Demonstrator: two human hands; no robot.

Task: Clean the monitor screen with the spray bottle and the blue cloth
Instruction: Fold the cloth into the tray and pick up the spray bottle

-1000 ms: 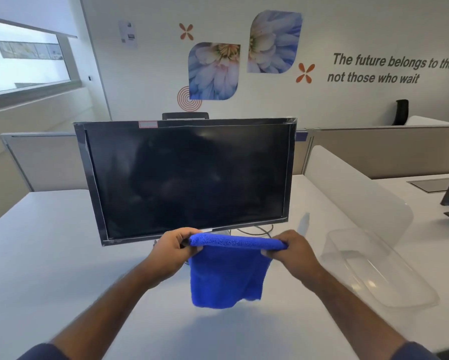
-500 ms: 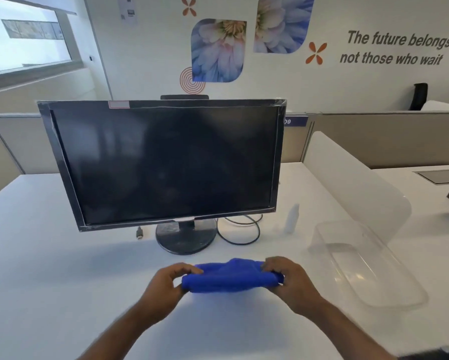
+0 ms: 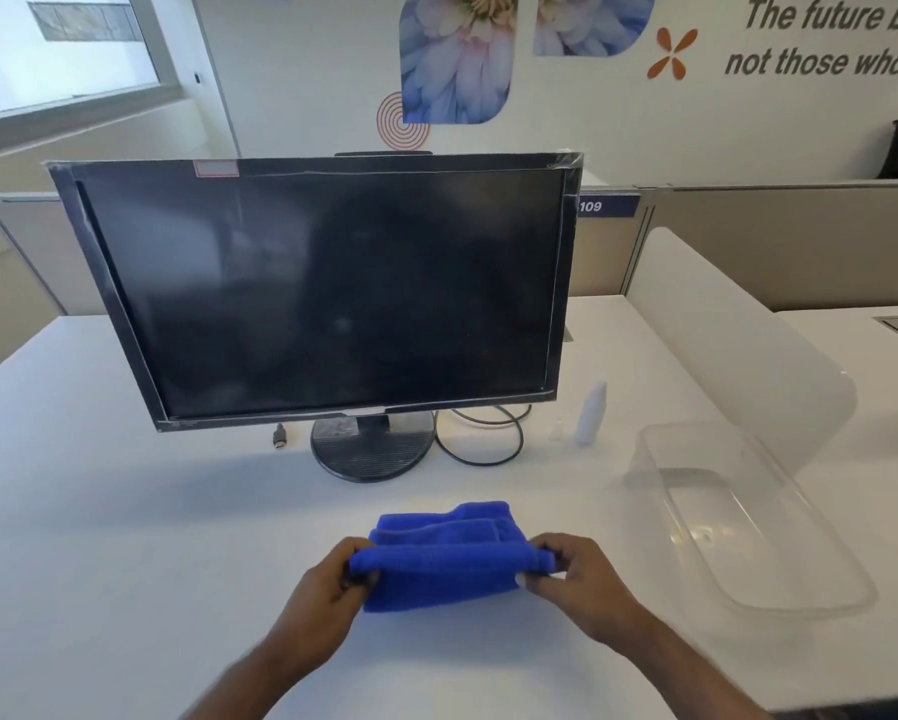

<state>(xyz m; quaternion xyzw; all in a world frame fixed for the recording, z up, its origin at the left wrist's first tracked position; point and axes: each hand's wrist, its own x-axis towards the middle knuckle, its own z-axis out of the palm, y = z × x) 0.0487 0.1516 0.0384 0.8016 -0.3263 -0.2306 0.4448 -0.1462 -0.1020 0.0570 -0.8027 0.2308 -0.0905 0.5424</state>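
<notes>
A black monitor (image 3: 327, 293) with a dark screen stands on a round base in the middle of the white desk (image 3: 99, 511). In front of it the blue cloth (image 3: 441, 553) lies folded on the desk. My left hand (image 3: 327, 589) pinches the cloth's left end and my right hand (image 3: 577, 579) pinches its right end. A small white spray bottle (image 3: 591, 414) stands upright to the right of the monitor base, apart from both hands.
A clear plastic tub (image 3: 748, 517) sits on the desk at the right, beside a frosted divider (image 3: 738, 335). A looped black cable (image 3: 480, 439) and a loose plug (image 3: 279, 437) lie by the monitor base. Grey partitions run behind the desk.
The cloth hung in the air between both hands in front of the screen's lower edge. Both hands have lowered it onto the desk, where it now lies folded.
</notes>
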